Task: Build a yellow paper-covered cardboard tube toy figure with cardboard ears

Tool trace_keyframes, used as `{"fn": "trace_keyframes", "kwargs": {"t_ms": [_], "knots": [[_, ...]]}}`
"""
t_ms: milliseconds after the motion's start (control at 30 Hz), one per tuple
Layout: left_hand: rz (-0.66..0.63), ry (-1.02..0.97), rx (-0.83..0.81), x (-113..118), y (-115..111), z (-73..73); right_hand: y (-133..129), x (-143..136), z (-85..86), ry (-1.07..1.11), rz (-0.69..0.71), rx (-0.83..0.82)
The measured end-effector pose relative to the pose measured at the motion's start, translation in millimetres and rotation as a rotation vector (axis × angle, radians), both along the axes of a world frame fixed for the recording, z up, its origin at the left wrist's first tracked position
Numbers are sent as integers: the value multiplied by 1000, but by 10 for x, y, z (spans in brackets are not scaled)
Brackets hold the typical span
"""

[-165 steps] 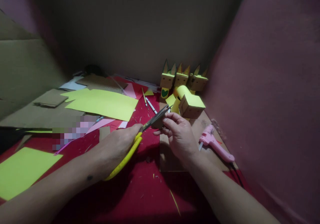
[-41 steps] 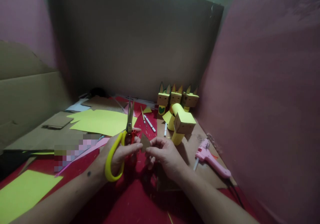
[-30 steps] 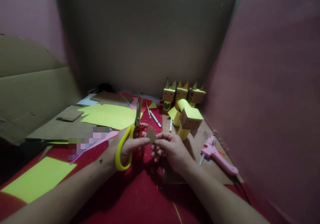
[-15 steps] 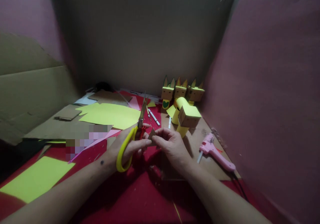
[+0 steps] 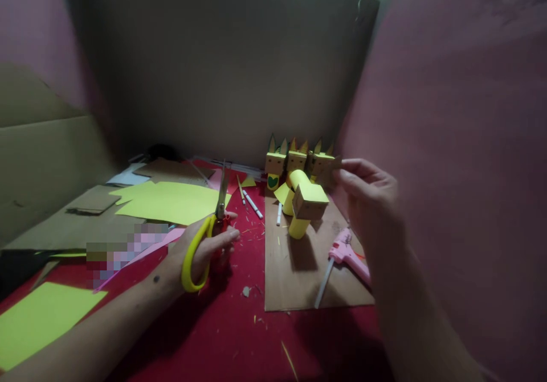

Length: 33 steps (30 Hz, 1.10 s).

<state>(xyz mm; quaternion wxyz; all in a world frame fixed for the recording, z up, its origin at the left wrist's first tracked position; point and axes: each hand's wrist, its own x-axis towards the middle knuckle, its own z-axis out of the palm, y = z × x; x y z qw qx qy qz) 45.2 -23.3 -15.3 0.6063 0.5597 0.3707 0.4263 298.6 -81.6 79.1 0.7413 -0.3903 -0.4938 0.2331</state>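
Yellow-handled scissors hang on my left hand, blades pointing up and away and fingers curled beside the handle. My right hand is raised at the right, thumb and forefinger pinching a small brown cardboard piece. That piece overlaps the rightmost of three box-headed cardboard figures with pointed ears; whether they touch I cannot tell. Nearer me, an earless figure with a yellow-topped box head stands on a cardboard sheet. Beneath my right wrist lies a pink glue gun, its handle partly hidden.
Yellow sheets and brown cardboard cover the left side of the red tabletop. A white marker and a pencil lie mid-table among scraps. A grey wall stands behind, a pink wall on the right.
My right hand has moved away from my left, up and right toward the back figures, carrying the cardboard piece. The scissors stay with my left hand. The view has shifted slightly.
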Motion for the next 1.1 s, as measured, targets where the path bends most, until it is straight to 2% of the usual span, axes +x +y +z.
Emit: {"fn": "trace_keyframes", "kwargs": {"t_ms": [100,133,267,567,833,1100], "knots": [[5,27,-1,1,-2,-6,236,275,33,69,-37,-109],[-2,41,-2,-2,4,-14,309,325,4,80,-32,-173],[-12,96,15,-28,40,-49,473,383,-162,65,-16,-232],[-13,42,-89,-4,12,-19,518,459,-284,41,16,-252],[-41,93,-23,-69,104,-104,478,367,-290,49,35,-269],[-40,106,-10,-52,48,-28,504,391,-294,57,19,-254]]}}
